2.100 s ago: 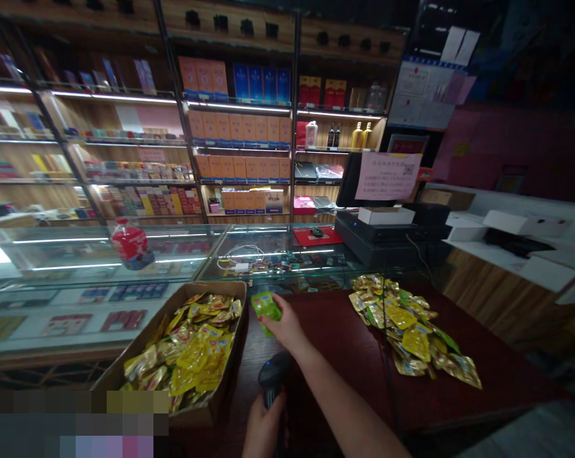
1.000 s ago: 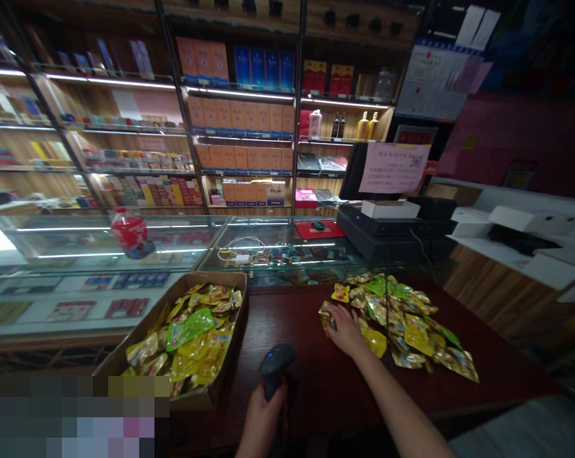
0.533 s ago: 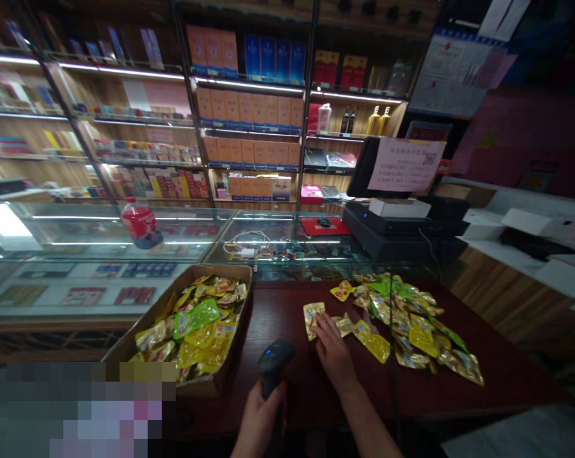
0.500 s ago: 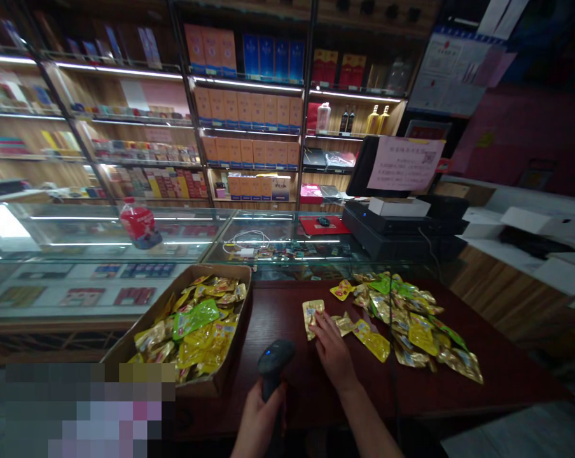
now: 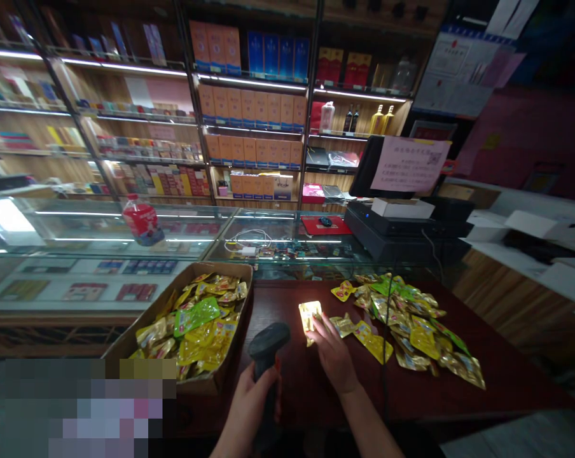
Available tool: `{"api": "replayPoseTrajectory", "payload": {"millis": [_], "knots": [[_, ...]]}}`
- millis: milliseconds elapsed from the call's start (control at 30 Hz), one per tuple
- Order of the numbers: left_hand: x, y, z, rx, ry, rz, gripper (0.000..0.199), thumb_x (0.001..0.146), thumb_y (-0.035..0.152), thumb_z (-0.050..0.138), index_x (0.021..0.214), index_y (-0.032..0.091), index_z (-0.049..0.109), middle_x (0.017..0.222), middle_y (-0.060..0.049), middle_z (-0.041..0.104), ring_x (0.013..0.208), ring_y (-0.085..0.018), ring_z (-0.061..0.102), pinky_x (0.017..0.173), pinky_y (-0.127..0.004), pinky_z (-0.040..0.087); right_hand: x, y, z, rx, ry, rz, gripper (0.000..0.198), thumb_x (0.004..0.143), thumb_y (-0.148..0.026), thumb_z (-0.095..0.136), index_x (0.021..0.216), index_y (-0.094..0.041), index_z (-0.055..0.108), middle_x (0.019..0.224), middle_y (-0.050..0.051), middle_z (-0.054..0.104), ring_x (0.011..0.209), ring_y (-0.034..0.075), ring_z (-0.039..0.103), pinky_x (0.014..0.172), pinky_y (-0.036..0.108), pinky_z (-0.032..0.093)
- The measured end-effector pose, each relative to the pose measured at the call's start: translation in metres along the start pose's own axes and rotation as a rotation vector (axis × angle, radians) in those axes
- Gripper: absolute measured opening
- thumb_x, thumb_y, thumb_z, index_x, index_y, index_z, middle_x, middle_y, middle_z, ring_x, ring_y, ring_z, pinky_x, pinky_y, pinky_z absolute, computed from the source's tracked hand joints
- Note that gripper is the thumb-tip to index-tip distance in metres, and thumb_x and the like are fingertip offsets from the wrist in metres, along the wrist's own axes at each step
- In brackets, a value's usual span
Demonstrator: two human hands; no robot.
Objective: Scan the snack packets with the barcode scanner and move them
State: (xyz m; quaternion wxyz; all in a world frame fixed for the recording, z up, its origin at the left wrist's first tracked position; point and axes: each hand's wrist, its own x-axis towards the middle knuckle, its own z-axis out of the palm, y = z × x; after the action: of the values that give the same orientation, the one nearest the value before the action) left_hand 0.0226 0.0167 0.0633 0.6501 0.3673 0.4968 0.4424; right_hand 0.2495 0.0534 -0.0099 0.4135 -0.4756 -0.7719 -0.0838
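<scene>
My left hand [image 5: 252, 401] is wrapped around the handle of a black barcode scanner [image 5: 270, 343], held above the dark red tabletop with its head tipped toward the packet. My right hand [image 5: 334, 356] has its fingertips on the lower right edge of a small gold foil snack packet [image 5: 310, 313], which is brightly lit; the thumb is hidden. Just right of those fingers lie another gold packet [image 5: 343, 326] and a yellow packet [image 5: 373, 341]. A heap of gold, yellow and green packets [image 5: 409, 318] spreads over the right side.
A cardboard box [image 5: 211, 385] full of similar packets stands at left. Behind runs a glass counter [image 5: 192, 251] with a red-labelled bottle [image 5: 142, 221], a white cable [image 5: 247, 240] and a monitor [image 5: 364, 168]. A dark cord [image 5: 387, 356] hangs in front of the right-hand heap.
The scanner has risen slightly and tilted toward the packet, and its blue light no longer shows. Bright light now falls on the packet, which has shifted a little left with my right hand.
</scene>
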Motion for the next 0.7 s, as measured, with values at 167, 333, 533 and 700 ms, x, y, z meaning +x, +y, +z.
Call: {"api": "replayPoseTrajectory", "payload": {"millis": [167,333,533,700], "knots": [[0.002,-0.007,-0.003,0.004,0.027,-0.009,0.038,0.063,0.053,0.072,0.070,0.020,0.054,0.046,0.005,0.054,0.030,-0.011,0.047,0.029,-0.022,0.038,0.002,0.000,0.002,-0.017,-0.013,0.004,0.046,0.095,-0.004,0.040,0.128,-0.029,0.061,0.143,0.002,0.057,0.146,0.022,0.033,0.111,0.049,0.046],[0.005,-0.011,-0.004,-0.025,0.011,-0.010,0.040,0.063,0.055,0.072,0.068,0.020,0.053,0.045,0.004,0.055,0.030,-0.012,0.048,0.029,-0.022,0.038,0.000,0.000,0.007,-0.045,-0.037,-0.023,0.047,0.095,-0.004,0.040,0.127,-0.029,0.062,0.141,0.002,0.059,0.144,0.022,0.036,0.109,0.047,0.048],[0.003,-0.011,-0.004,-0.047,0.012,-0.008,0.037,0.066,0.051,0.073,0.075,0.020,0.056,0.049,0.005,0.057,0.033,-0.011,0.050,0.032,-0.020,0.039,-0.002,-0.002,0.011,0.060,-0.004,0.106,0.042,0.095,-0.011,0.044,0.126,-0.031,0.063,0.138,0.004,0.061,0.137,0.024,0.047,0.109,0.050,0.048],[0.008,-0.031,-0.013,-0.046,0.122,-0.057,0.037,0.068,0.052,0.073,0.070,0.019,0.055,0.047,0.005,0.055,0.032,-0.011,0.049,0.032,-0.019,0.038,0.063,-0.034,0.021,0.385,0.000,0.353,0.042,0.092,-0.027,0.056,0.134,-0.031,0.056,0.129,0.004,0.068,0.117,0.022,0.065,0.100,0.041,0.054]]}}
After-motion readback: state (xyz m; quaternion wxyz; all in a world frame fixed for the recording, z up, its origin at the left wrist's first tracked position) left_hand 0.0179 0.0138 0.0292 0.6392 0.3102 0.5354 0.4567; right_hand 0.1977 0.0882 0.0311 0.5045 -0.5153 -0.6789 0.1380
